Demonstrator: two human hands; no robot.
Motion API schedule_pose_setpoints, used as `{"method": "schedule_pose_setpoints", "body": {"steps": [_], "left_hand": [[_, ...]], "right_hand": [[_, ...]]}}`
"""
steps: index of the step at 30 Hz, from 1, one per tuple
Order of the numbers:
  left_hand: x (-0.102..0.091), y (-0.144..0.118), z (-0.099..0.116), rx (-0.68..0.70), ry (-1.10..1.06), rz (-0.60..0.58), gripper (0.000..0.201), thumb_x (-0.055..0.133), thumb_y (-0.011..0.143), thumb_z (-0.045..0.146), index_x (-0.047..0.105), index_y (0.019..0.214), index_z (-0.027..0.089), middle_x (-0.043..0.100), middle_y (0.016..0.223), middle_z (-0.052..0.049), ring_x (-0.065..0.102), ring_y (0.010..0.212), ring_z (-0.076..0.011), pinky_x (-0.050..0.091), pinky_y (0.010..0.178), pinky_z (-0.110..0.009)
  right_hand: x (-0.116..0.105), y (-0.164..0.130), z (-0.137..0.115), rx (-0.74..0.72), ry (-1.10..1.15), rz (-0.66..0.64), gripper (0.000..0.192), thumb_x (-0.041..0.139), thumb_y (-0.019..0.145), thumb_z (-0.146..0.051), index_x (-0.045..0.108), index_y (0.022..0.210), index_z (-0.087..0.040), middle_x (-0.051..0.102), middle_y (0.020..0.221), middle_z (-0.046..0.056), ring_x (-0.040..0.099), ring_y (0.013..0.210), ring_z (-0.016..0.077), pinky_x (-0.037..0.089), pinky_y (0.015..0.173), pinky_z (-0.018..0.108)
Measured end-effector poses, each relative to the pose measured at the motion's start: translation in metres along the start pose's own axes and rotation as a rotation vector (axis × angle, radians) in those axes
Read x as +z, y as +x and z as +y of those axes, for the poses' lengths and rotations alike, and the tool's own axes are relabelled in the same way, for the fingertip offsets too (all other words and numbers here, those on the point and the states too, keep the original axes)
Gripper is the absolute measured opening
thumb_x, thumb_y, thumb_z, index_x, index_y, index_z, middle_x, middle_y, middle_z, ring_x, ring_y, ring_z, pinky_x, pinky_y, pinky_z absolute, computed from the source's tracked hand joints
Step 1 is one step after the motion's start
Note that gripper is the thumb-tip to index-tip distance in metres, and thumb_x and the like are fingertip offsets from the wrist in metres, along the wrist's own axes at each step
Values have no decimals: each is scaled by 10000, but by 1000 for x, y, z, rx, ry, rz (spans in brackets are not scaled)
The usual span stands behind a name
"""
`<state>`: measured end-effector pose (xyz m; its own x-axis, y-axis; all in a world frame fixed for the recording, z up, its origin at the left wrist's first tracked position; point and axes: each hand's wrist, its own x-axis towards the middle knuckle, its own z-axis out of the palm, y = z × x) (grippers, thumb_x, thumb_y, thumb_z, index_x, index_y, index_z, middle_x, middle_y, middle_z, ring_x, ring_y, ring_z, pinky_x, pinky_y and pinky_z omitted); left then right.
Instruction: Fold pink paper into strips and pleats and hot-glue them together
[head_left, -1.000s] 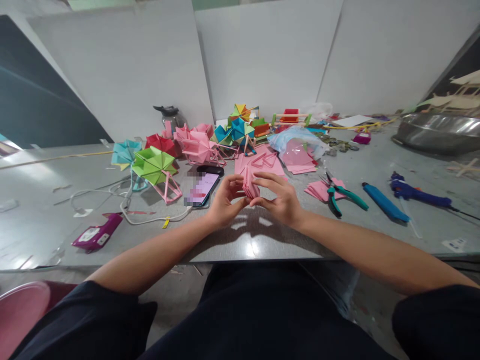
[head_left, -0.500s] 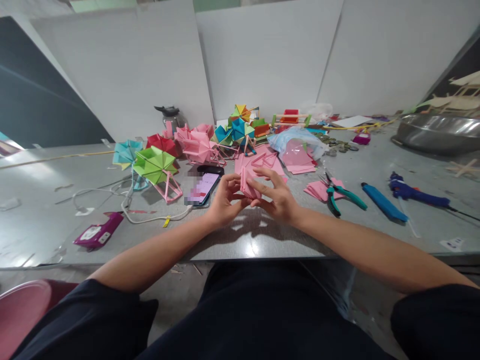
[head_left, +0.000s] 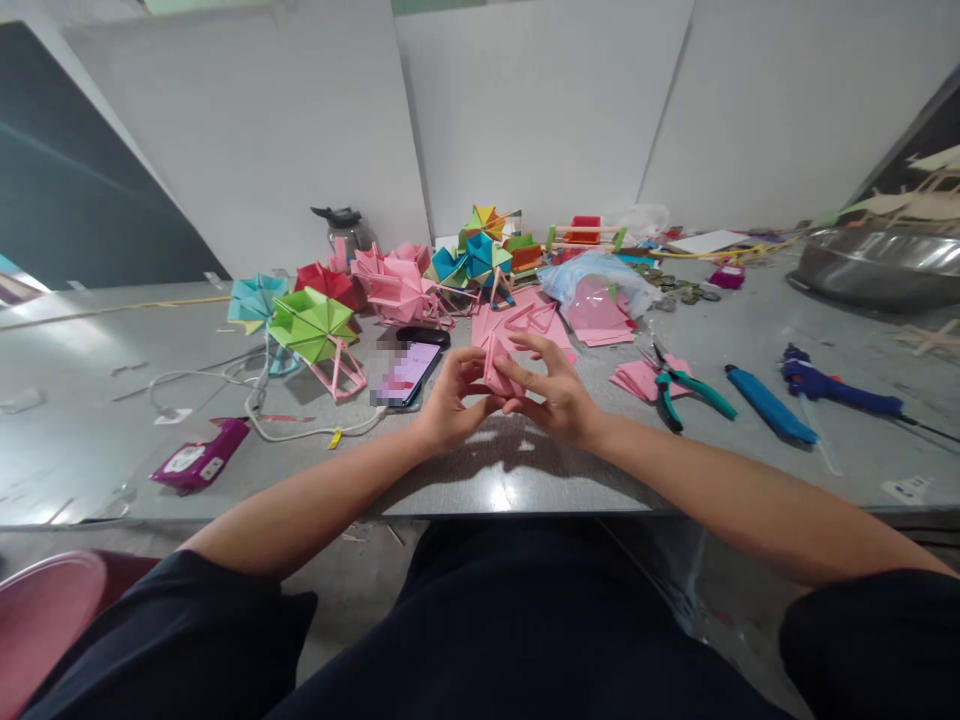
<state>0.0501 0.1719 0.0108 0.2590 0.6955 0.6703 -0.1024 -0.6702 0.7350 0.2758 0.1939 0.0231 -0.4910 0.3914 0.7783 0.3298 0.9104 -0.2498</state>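
Both hands pinch a small pink folded paper piece above the tabletop's near edge.

The left hand [head_left: 448, 408] and right hand [head_left: 559, 398] each close their grip on the pink folded paper piece [head_left: 496, 368]; fingers hide most of its shape. The phone [head_left: 406, 373] screen is blurred. Bare tabletop [head_left: 495, 480] lies just under the wrists; green pliers [head_left: 679, 385] and a blue tube [head_left: 769, 404] lie to the right, a green paper wheel [head_left: 311, 326] to the left. Since half a second ago, the hands have hardly shifted.
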Motion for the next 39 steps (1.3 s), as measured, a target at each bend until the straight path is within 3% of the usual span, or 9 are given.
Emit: {"method": "schedule_pose_setpoints", "body": {"steps": [6,9,13,16,21,26,32,39], "left_hand": [[4,5,9,-82,-90,9,662,938,866,462,455,1292,310,723,1159,-32,780,947,-190,654,830,-350],[3,8,12,-118,-164,54,740,962,827,498,433,1316,327,722,1170,-32,772,973,-198,649,830,-348],[-2,10,11,-118,-205,124,833,991,782,490,410,1359,337,698,1142,-15,748,946,-177,627,847,-338],[-4,10,10,-138,-198,157,874,1004,756,466,397,1372,343,689,1176,-23,743,948,-182,615,828,-336],[-6,11,9,-169,-197,134,894,998,751,442,421,1422,318,721,1209,-59,752,1079,-235,611,934,-400],[-18,17,6,-196,-31,224,714,943,806,406,520,1367,282,746,1101,-46,750,1004,-219,609,888,-401],[-24,19,19,6,456,137,330,851,908,465,727,1082,214,801,1049,-86,755,1040,-261,572,1024,-468],[-17,17,35,245,632,17,262,786,997,487,765,1061,234,805,1044,-91,744,1015,-264,551,949,-455]], "right_hand": [[3,2,-1,70,42,8,503,667,1060,-435,626,1560,-478,482,1681,70,483,1554,369,465,1234,673],[9,3,-1,266,217,86,624,709,1019,-549,562,1609,-412,526,1644,118,571,1469,358,514,1193,645],[17,6,-1,646,678,39,763,824,868,-696,593,1470,-289,784,1221,134,781,1049,306,667,866,506],[17,10,-4,724,887,39,755,939,763,-608,597,1350,-280,825,1031,71,799,926,275,660,807,448],[12,14,-3,650,815,239,706,964,737,-465,572,1301,-299,782,927,-5,753,875,220,634,840,417],[9,13,4,469,536,296,608,885,823,-416,575,1328,-279,710,852,-31,702,823,197,585,857,412],[4,8,-3,251,313,236,531,814,901,-313,578,1376,-292,720,922,-7,732,863,209,587,935,454],[-1,9,-8,23,192,180,589,749,919,-156,537,1447,-308,752,905,-27,749,811,202,576,933,450]]}}
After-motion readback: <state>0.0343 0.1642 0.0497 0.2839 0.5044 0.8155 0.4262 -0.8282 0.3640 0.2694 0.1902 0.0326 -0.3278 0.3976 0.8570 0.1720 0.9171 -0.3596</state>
